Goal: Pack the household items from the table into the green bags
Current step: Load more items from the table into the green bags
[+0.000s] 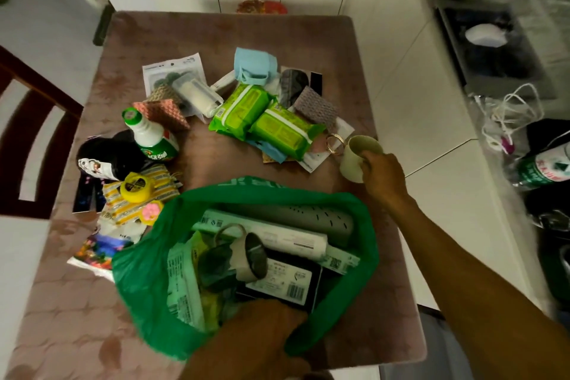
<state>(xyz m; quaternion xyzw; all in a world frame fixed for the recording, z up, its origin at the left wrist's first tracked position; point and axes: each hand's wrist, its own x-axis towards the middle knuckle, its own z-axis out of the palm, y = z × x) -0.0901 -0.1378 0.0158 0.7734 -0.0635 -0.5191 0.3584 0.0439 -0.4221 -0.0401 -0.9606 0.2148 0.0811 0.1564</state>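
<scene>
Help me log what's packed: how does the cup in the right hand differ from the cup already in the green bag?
The held cup is outside the green bag, gripped by the right hand near the table's right edge; the bagged cup lies among boxes. The held cup is roughly upright, mouth up; the bagged cup lies tipped on its side. The bagged cup's handle shows; the held cup's does not. Both look pale cream.

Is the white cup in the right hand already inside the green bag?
No, the right hand holds the cup over the table's right edge, outside the green bag.
</scene>
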